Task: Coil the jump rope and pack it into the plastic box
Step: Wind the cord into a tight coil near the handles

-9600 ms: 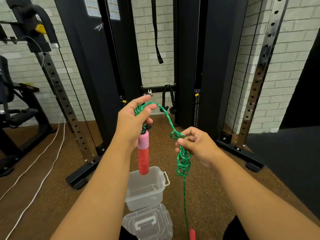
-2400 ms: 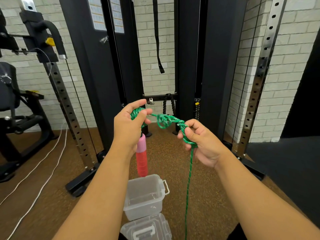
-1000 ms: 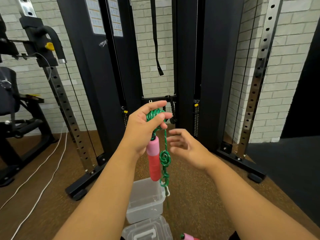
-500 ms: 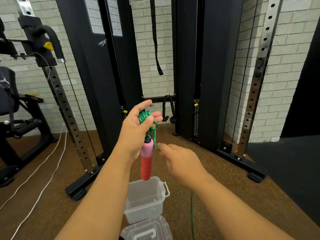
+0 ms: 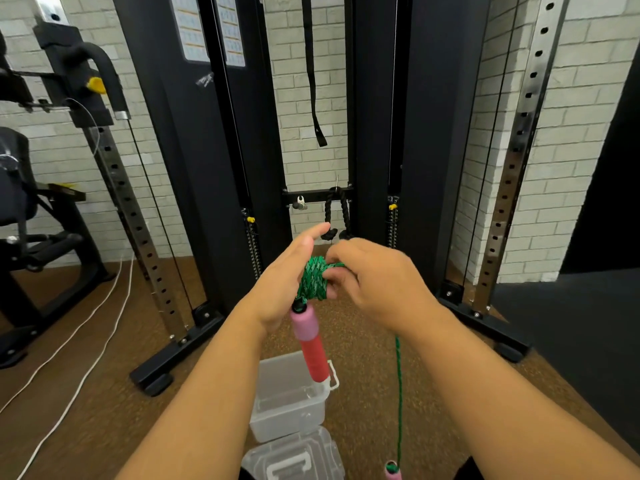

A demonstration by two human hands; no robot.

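Note:
A green jump rope is wound into a tight coil [image 5: 313, 280] around the fingers of my left hand [image 5: 282, 285], which holds it at chest height. One pink-and-red handle [image 5: 310, 344] hangs down from the coil. My right hand [image 5: 377, 282] is against the coil's right side, its fingers curled on a strand; the loose rope [image 5: 399, 393] drops from under it to the second pink handle [image 5: 393, 472] at the bottom edge. The open clear plastic box [image 5: 289, 398] stands on the floor below the hands.
The box's clear lid [image 5: 294, 459] lies just in front of it. A black cable machine [image 5: 214, 150] with perforated steel uprights [image 5: 509, 188] stands ahead on the brown floor. White cables [image 5: 79, 344] trail at the left, beside a black bench [image 5: 31, 216].
My right hand has come up from below the handle to the coil with the rope, and the coil on my left fingers is thicker. The loose tail is shorter, its handle lifted into view.

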